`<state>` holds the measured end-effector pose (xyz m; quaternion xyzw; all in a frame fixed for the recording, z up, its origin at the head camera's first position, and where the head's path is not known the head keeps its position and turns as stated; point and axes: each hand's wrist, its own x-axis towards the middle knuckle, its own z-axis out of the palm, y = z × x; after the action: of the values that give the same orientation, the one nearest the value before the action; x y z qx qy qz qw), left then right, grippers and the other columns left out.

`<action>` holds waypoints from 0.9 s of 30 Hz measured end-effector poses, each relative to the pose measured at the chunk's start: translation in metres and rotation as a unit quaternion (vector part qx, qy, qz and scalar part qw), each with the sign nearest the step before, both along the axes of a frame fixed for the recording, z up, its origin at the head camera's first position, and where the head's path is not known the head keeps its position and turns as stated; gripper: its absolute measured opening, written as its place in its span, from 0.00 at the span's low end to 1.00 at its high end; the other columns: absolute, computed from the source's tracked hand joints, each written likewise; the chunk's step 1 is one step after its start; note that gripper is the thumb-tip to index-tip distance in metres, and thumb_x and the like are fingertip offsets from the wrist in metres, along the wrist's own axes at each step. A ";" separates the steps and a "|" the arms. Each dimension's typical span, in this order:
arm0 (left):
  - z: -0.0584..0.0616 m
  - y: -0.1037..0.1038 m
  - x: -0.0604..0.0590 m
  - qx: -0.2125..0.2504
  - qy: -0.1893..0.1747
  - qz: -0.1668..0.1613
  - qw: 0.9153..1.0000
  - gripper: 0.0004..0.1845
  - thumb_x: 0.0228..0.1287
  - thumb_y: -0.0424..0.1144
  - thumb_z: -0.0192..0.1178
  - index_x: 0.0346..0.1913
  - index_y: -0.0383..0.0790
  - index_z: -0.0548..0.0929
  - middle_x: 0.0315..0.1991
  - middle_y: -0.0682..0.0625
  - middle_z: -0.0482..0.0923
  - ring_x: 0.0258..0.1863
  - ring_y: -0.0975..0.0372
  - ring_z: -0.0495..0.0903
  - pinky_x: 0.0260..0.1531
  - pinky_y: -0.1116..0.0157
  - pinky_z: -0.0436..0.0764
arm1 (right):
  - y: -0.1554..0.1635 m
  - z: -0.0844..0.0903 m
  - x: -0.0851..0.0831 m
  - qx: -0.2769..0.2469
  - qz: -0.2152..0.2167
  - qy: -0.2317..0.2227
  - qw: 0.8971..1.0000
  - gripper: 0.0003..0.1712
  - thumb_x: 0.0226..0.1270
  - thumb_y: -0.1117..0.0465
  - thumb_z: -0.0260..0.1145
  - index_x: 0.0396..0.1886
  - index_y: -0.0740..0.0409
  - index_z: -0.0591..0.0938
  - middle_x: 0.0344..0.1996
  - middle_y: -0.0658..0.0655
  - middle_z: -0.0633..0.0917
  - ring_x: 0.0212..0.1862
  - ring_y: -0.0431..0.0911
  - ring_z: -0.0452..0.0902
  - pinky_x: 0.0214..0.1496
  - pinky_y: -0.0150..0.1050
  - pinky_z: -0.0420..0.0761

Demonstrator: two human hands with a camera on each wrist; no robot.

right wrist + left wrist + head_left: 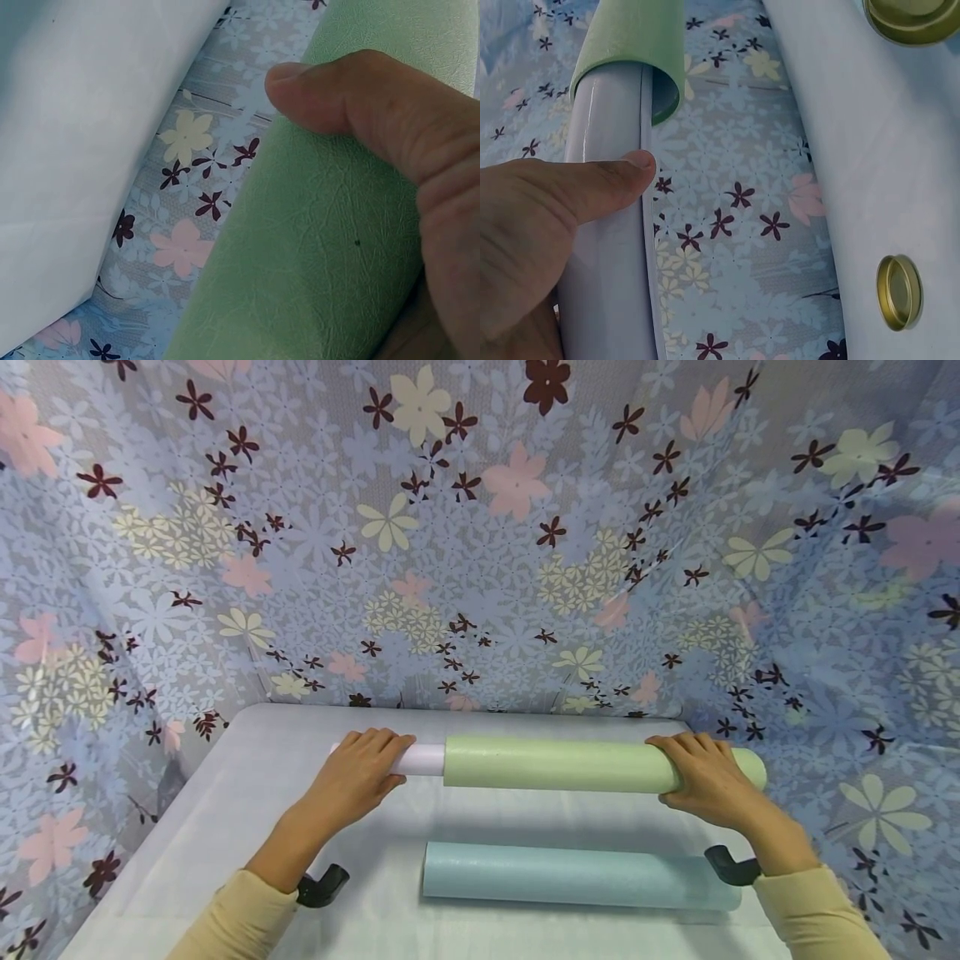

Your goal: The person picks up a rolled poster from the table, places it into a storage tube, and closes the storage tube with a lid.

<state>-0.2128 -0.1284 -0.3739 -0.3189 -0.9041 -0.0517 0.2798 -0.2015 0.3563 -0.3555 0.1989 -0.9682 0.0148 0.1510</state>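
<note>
Green textured roll [551,763] partly sleeves the white tube [420,759] near the table's [225,810] far edge; left hand [358,774] grips tube, right hand [701,774] grips roll, a stretch of tube still bare.

Bright, even, from overhead; soft shadow under the green tube [551,764] and beneath the blue tube [577,875]. Sharp in the head view, curtain [480,543] bowed at the edges (wide lens). Close thumbs slightly soft in both wrist views; faint sheen on the white tube [607,225].
</note>
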 end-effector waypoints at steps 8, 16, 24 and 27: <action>-0.001 0.010 0.000 0.000 0.003 -0.002 1.000 0.30 0.47 0.45 0.73 0.55 0.45 0.76 0.45 0.51 0.80 0.46 0.57 0.79 0.44 0.57 0.76 | -0.002 0.000 0.001 0.003 0.002 0.002 1.000 0.44 0.40 0.54 0.79 0.61 0.52 0.71 0.50 0.61 0.78 0.54 0.61 0.69 0.50 0.60 0.65; -0.002 0.015 0.000 0.001 0.003 -0.004 1.000 0.30 0.48 0.46 0.72 0.55 0.45 0.76 0.45 0.52 0.79 0.45 0.58 0.79 0.44 0.58 0.76 | -0.006 0.000 0.001 0.005 0.005 0.007 1.000 0.44 0.40 0.54 0.79 0.61 0.52 0.70 0.50 0.61 0.78 0.53 0.61 0.69 0.50 0.59 0.65; -0.001 0.020 0.001 -0.004 0.000 -0.007 1.000 0.29 0.49 0.46 0.72 0.56 0.45 0.76 0.45 0.52 0.79 0.46 0.58 0.78 0.44 0.58 0.76 | -0.011 0.000 0.001 0.002 0.012 0.016 1.000 0.45 0.40 0.54 0.79 0.61 0.52 0.70 0.52 0.61 0.78 0.54 0.61 0.69 0.48 0.59 0.66; -0.001 0.021 0.002 -0.007 0.000 -0.006 1.000 0.29 0.49 0.47 0.71 0.56 0.44 0.76 0.46 0.52 0.79 0.46 0.58 0.78 0.45 0.59 0.76 | -0.012 0.001 0.001 0.000 0.014 0.019 1.000 0.45 0.39 0.54 0.79 0.61 0.52 0.70 0.51 0.61 0.78 0.54 0.61 0.69 0.49 0.60 0.66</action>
<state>-0.2112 -0.1074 -0.3749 -0.3260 -0.9027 -0.0469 0.2768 -0.2003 0.3443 -0.3550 0.2129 -0.9622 0.0134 0.1691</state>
